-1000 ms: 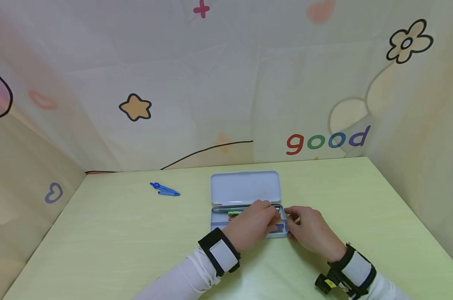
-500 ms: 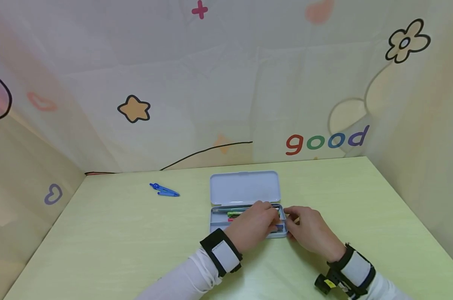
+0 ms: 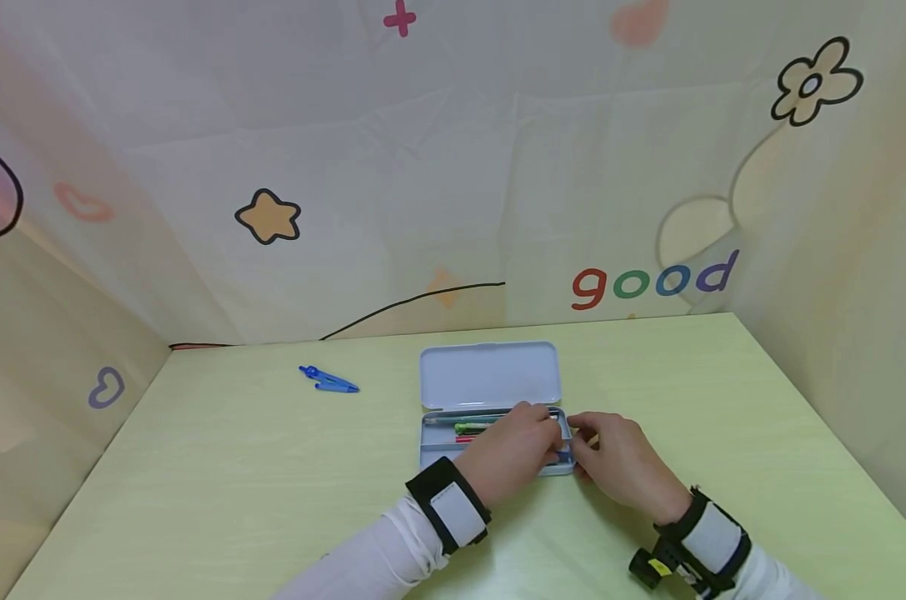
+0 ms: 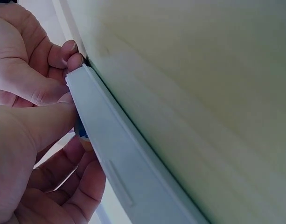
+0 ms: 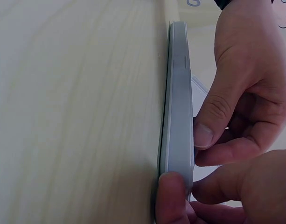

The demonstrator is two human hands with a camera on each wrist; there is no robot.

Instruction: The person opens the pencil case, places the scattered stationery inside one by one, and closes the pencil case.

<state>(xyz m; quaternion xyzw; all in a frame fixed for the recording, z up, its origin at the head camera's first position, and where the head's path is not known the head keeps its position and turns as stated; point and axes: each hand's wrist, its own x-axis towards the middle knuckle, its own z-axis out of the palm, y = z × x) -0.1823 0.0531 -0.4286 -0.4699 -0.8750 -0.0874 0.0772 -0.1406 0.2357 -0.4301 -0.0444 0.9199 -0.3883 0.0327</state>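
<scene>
A light blue pencil case point(image 3: 490, 375) lies with its lid laid back on the table. My left hand point(image 3: 514, 450) reaches over the tray's right half. Its thumb and fingers are curled around a small blue item point(image 3: 564, 457), mostly hidden by the hand; a bit of blue and yellow-orange shows under the thumb in the left wrist view. At the case's right end, my right hand point(image 3: 627, 460) pinches the rim, one fingertip against the outer wall point(image 5: 177, 112) in the right wrist view. A green pen point(image 3: 468, 428) and a red one point(image 3: 464, 439) lie in the tray.
A blue drawing compass point(image 3: 330, 380) lies on the pale table point(image 3: 272, 467), left of the case. Behind the table hangs a printed curtain point(image 3: 392, 183), which also runs along both sides.
My left hand has shifted slightly to the right within the tray, covering more of the blue item. My right hand stays at the case's right end, and the compass has not moved.
</scene>
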